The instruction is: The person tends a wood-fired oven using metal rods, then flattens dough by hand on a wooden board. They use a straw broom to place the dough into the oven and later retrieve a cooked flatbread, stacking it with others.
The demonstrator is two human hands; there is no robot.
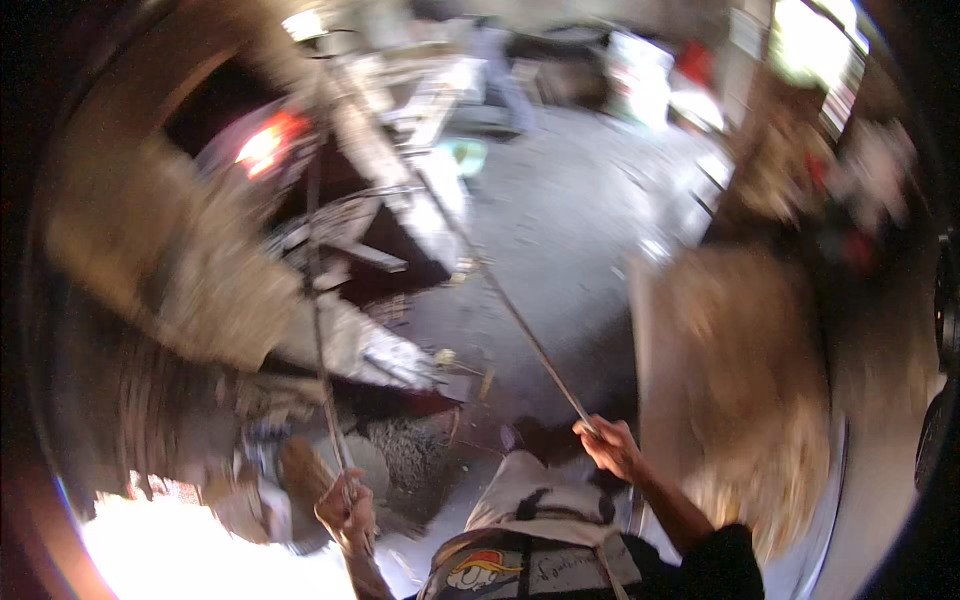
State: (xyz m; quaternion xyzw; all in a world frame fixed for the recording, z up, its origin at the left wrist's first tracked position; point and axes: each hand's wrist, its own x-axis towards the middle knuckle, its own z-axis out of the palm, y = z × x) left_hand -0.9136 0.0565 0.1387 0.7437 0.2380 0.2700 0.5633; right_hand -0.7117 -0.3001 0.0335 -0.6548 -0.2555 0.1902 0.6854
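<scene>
My left hand is closed around the near end of a long thin rod at the bottom left of the middle. Farther right, my right hand grips a second long rod. Both rods run away from me and draw together at the upper left, like the handles of long tongs; blur hides whether they are joined. Close to their far ends is a bright, whitish patch that I cannot identify. Left of the left rod, an orange-red glow shows inside a dark opening, as in a furnace.
A rough tan block or wall borders the opening. Dark pits and pale ledges lie beneath the rods. A blurred brown surface stands close on my right. A pale green bowl-like thing sits on the grey floor. Behind it is possibly a person's trouser leg.
</scene>
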